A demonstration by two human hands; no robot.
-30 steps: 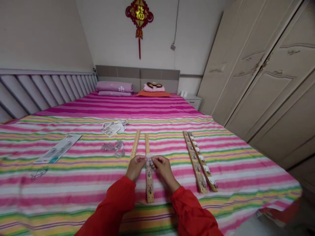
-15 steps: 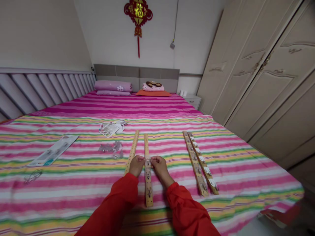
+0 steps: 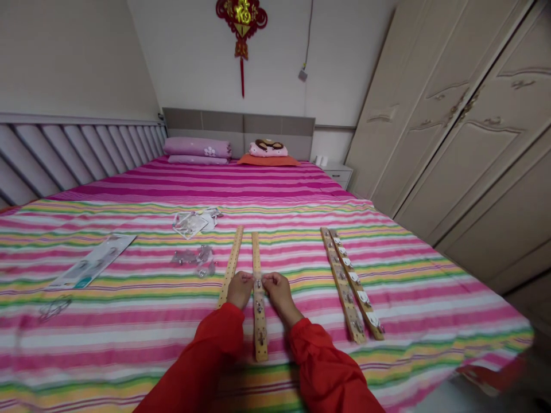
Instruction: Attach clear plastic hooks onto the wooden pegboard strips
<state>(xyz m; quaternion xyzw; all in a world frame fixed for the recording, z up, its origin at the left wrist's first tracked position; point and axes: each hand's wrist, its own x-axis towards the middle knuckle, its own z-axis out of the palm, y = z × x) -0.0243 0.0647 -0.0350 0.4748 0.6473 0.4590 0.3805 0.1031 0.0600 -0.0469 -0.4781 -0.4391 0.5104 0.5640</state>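
"Fitting what, and where?"

"A clear pad point(image 3: 258, 281), about mid-length on the wooden strip point(image 3: 260, 322) lying between the hands. My read: lining-up step. Left hand point(image 3: 240, 289) had thumb and forefinger closed on one edge, right hand point(image 3: 278, 291) pinched the opposite edge. Stuck down or not, couldn't tell."

"What did the next move call for?"

"Judging by the row: square it with the two nearer pads, then even pressure from both sides. Far end of that strip was bare."

"Materials?"

"Strip was pale wood, narrow, flat, dotted with holes. Pad looked like thin see-through plastic with a small shiny metal fitting."

"Surroundings?"

"Second strip point(image 3: 232, 261) just left, also holed, slightly angled, near end partly behind the left hand. Further left, loose clear pieces point(image 3: 204, 261); beyond them flat, glossy packs point(image 3: 191, 223). Far left, a long packet point(image 3: 97, 261) and thin wiry loops point(image 3: 55, 307), material unclear. Well apart on the right, a strip of clear pads point(image 3: 344, 281) lay beside a strip of rounded white pieces point(image 3: 356, 281). All on striped cloth point(image 3: 142, 332), soft, lightly creased."
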